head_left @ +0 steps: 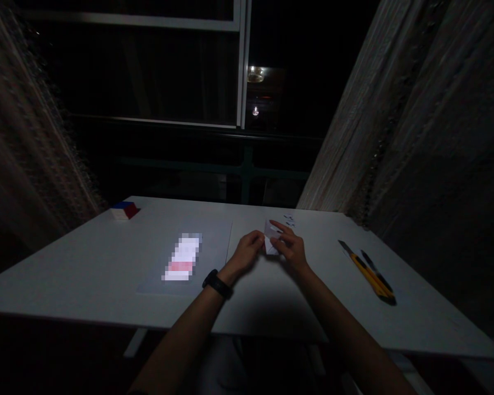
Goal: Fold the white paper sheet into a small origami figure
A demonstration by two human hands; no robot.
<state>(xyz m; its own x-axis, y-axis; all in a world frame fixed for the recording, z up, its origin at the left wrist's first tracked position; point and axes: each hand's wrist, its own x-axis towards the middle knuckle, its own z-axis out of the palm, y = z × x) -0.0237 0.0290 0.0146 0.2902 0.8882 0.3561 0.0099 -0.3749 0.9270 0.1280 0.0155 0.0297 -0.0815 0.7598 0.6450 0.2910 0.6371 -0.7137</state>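
Both my hands hold a small piece of folded white paper (271,247) over the middle of the white table. My left hand (247,251), with a dark band on its wrist, pinches the paper's left edge. On the other side, the fingers of my right hand (291,248) are closed on the paper, with the index finger along its top. Creases run across the paper's lower part. Some of its right side is hidden behind my right fingers.
A blurred-out lit screen (183,257) lies on a pale sheet (218,241) to the left. The puzzle cube (124,210) is at the far left. On the right lie a yellow utility knife (370,274) and a dark pen (375,269). Small dark-marked scraps (289,220) are behind my hands.
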